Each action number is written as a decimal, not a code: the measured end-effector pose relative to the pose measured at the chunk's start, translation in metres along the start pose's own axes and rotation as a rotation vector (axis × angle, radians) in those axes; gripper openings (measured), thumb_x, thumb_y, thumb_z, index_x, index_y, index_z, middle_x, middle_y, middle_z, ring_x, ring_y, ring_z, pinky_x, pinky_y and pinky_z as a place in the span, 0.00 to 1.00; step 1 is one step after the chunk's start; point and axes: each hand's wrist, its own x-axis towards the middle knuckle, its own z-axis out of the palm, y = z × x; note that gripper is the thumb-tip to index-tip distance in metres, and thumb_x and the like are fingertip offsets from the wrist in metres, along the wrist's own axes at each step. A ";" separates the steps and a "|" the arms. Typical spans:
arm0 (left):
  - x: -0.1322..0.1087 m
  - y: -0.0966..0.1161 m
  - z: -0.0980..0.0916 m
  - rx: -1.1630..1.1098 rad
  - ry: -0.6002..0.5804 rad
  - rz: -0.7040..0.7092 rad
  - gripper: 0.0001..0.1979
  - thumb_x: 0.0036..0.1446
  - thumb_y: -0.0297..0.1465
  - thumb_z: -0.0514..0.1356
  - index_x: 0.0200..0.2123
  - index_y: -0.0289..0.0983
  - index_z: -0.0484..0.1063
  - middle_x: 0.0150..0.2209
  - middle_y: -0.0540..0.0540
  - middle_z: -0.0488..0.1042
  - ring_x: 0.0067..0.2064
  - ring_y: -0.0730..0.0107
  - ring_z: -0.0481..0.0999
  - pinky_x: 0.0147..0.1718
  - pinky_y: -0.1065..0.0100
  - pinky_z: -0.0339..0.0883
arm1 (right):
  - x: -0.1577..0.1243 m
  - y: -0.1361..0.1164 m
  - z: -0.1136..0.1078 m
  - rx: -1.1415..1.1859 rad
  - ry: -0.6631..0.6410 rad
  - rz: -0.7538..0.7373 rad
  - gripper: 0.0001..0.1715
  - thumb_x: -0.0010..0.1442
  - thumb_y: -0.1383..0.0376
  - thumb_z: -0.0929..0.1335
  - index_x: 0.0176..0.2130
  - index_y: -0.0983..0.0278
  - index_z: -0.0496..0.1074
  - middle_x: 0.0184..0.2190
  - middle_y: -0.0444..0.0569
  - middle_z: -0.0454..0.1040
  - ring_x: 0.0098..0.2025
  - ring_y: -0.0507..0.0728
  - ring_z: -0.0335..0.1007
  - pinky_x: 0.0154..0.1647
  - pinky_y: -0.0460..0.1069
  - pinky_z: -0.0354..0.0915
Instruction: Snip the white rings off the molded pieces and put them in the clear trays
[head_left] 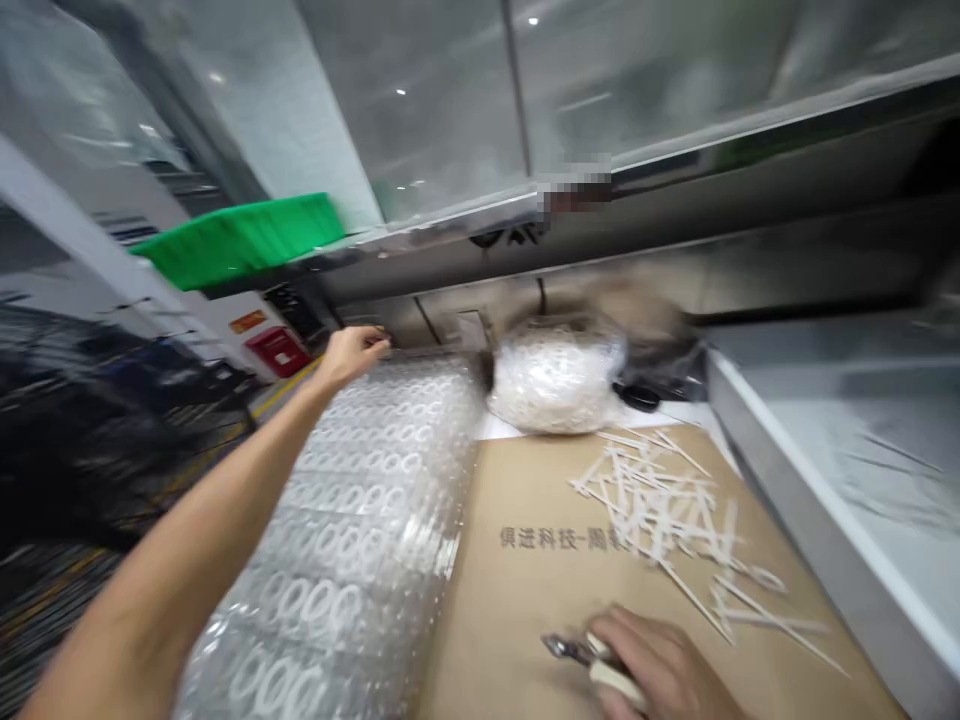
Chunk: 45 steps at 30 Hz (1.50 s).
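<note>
My left hand (pixel 354 354) reaches to the far left corner of a clear plastic bubble sheet (pixel 450 500). Its fingers are pinched together; whatever is between them is too small or blurred to make out. Rows of white rings (pixel 319 603) lie on the sheet. Low in the picture, my right hand (pixel 652 665) grips a pair of nippers (pixel 574 648) with pale handles and metal jaws pointing left, over a brown cardboard sheet (pixel 517 610). To the right of the nippers, thin white sticks (pixel 660 510) lie scattered on the cardboard, a ring among them.
Behind the cardboard stands a clear bag (pixel 555 375) full of white pieces, with a black round item (pixel 637 397) beside it. A pale raised-edge tray (pixel 817 520) borders the right side. A green bin (pixel 247 238) rests on the ledge at upper left.
</note>
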 end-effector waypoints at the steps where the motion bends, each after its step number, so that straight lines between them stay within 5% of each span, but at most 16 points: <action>1: -0.006 0.018 -0.003 -0.004 -0.012 0.064 0.16 0.58 0.38 0.60 0.44 0.36 0.81 0.41 0.47 0.83 0.43 0.61 0.79 0.44 0.70 0.67 | 0.002 -0.004 -0.002 -0.002 -0.028 0.006 0.08 0.60 0.65 0.64 0.42 0.60 0.67 0.29 0.48 0.75 0.28 0.58 0.73 0.29 0.50 0.68; 7: -0.069 0.166 0.006 0.036 -0.361 0.591 0.18 0.61 0.43 0.58 0.44 0.39 0.80 0.39 0.48 0.82 0.37 0.64 0.79 0.37 0.70 0.66 | 0.004 -0.007 -0.003 -0.124 -0.073 0.006 0.15 0.60 0.54 0.65 0.40 0.63 0.70 0.31 0.47 0.76 0.28 0.57 0.72 0.26 0.49 0.63; 13: -0.156 0.328 0.067 0.018 -0.655 1.084 0.12 0.63 0.34 0.57 0.42 0.38 0.79 0.38 0.44 0.81 0.38 0.65 0.79 0.37 0.68 0.66 | 0.002 -0.013 -0.003 -0.188 -0.165 -0.038 0.23 0.62 0.47 0.66 0.45 0.63 0.72 0.37 0.48 0.80 0.34 0.59 0.77 0.27 0.49 0.64; 17: -0.194 0.393 0.120 0.055 -0.736 1.156 0.11 0.59 0.34 0.61 0.42 0.38 0.80 0.39 0.41 0.81 0.39 0.62 0.79 0.35 0.67 0.68 | 0.004 -0.022 -0.012 -0.188 -0.192 -0.011 0.27 0.62 0.44 0.65 0.47 0.63 0.74 0.39 0.50 0.81 0.37 0.62 0.79 0.30 0.51 0.68; 21: -0.225 0.423 0.154 0.057 -0.752 1.173 0.07 0.54 0.30 0.63 0.36 0.40 0.81 0.39 0.42 0.80 0.36 0.61 0.79 0.31 0.67 0.67 | 0.006 -0.026 -0.024 -0.157 -0.214 0.013 0.29 0.63 0.44 0.64 0.48 0.63 0.74 0.43 0.53 0.81 0.39 0.63 0.80 0.33 0.52 0.72; 25: -0.229 0.427 0.155 -0.025 -0.694 1.137 0.07 0.52 0.25 0.60 0.31 0.37 0.78 0.36 0.42 0.78 0.34 0.63 0.77 0.32 0.67 0.67 | 0.008 -0.028 -0.029 -0.153 -0.220 -0.011 0.29 0.63 0.44 0.63 0.46 0.65 0.74 0.43 0.54 0.81 0.38 0.62 0.80 0.33 0.52 0.73; 29: -0.208 0.405 0.129 -0.172 -0.560 0.981 0.06 0.56 0.27 0.57 0.31 0.36 0.75 0.34 0.43 0.76 0.34 0.66 0.74 0.34 0.68 0.65 | 0.008 -0.028 -0.025 -0.201 -0.203 -0.050 0.29 0.64 0.43 0.62 0.44 0.64 0.74 0.40 0.53 0.81 0.37 0.62 0.80 0.33 0.53 0.73; 35: -0.207 0.315 0.106 -0.356 -0.362 0.606 0.12 0.63 0.37 0.54 0.35 0.37 0.72 0.30 0.48 0.73 0.29 0.69 0.71 0.28 0.70 0.62 | 0.006 -0.030 -0.021 -0.248 -0.245 -0.072 0.28 0.64 0.43 0.62 0.43 0.63 0.73 0.39 0.52 0.81 0.37 0.63 0.79 0.30 0.52 0.71; 40: -0.250 0.240 0.132 -0.588 -0.214 0.257 0.15 0.61 0.43 0.56 0.36 0.38 0.74 0.34 0.46 0.77 0.34 0.63 0.76 0.33 0.66 0.69 | 0.006 -0.028 -0.020 -0.276 -0.276 -0.128 0.26 0.65 0.45 0.63 0.41 0.65 0.73 0.37 0.54 0.81 0.35 0.62 0.78 0.30 0.51 0.69; 45: -0.276 0.199 0.156 -0.590 -0.197 0.202 0.16 0.59 0.44 0.57 0.41 0.41 0.76 0.43 0.43 0.80 0.45 0.55 0.79 0.45 0.59 0.73 | 0.008 -0.027 -0.022 -0.340 -0.268 -0.122 0.26 0.66 0.45 0.62 0.41 0.64 0.71 0.37 0.53 0.81 0.35 0.60 0.78 0.30 0.51 0.68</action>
